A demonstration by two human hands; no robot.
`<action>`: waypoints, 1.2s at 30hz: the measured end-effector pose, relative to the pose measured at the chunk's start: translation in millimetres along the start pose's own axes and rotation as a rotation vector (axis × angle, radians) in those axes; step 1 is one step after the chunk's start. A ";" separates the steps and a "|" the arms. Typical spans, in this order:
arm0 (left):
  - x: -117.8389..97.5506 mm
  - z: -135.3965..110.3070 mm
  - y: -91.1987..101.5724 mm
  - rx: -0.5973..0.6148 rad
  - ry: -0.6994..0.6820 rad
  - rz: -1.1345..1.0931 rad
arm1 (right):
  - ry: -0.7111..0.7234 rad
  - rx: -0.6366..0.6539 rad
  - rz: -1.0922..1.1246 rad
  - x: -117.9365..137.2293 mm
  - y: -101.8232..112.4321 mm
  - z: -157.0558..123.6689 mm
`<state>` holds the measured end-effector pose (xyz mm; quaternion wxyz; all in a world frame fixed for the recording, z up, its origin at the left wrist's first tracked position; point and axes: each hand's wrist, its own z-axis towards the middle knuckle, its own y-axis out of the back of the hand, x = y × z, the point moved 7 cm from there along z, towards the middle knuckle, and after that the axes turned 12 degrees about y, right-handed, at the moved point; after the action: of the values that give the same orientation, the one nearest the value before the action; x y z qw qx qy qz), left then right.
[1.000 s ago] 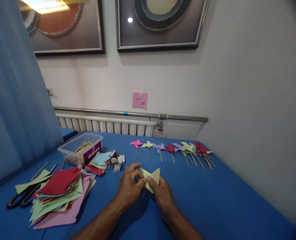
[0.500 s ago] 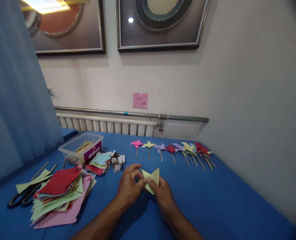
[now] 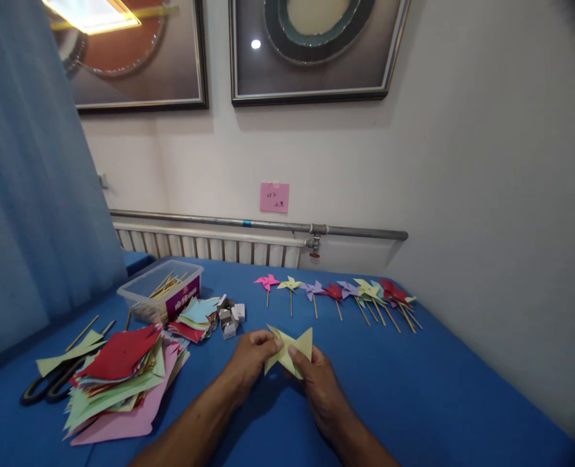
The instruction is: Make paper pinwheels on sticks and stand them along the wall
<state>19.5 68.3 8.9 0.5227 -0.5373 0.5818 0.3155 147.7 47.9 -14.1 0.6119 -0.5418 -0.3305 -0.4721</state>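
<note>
Both hands meet over the blue table [image 3: 413, 389] and pinch a pale yellow-green piece of folded paper [image 3: 290, 347], shaped like pinwheel blades. My left hand [image 3: 251, 360] grips its left side with closed fingers. My right hand [image 3: 316, 379] holds the middle with thumb and fingers closed. Beyond them lies a row of finished paper pinwheels [image 3: 338, 295] on wooden sticks, in pink, yellow, purple and red.
At the left lie a heap of coloured paper pieces [image 3: 117, 379], black scissors [image 3: 48, 383], a smaller paper stack [image 3: 194, 318], small white boxes [image 3: 231, 318] and a clear tub of wooden sticks [image 3: 163, 292]. A radiator and pipe run along the wall; a blue curtain hangs at left.
The paper piece has spread wider, with a blade now showing on the left. My left fingers have closed lower on it. The view has shifted slightly.
</note>
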 end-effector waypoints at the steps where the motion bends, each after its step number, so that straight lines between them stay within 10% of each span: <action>1: 0.3 0.4 0.1 -0.015 -0.007 0.014 | 0.007 -0.011 -0.019 -1.6 1.7 0.7; 16: 16.8 7.2 -2.9 0.056 0.081 -0.096 | 0.022 0.016 -0.059 -0.4 -0.6 1.3; 36: 2.6 7.9 7.5 -0.189 -0.106 0.184 | 0.083 0.090 -0.150 -0.8 -2.7 6.3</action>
<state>14.8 76.6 3.0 0.4686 -0.5110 0.5679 0.4437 145.6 54.3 -12.7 0.6117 -0.4674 -0.3654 -0.5233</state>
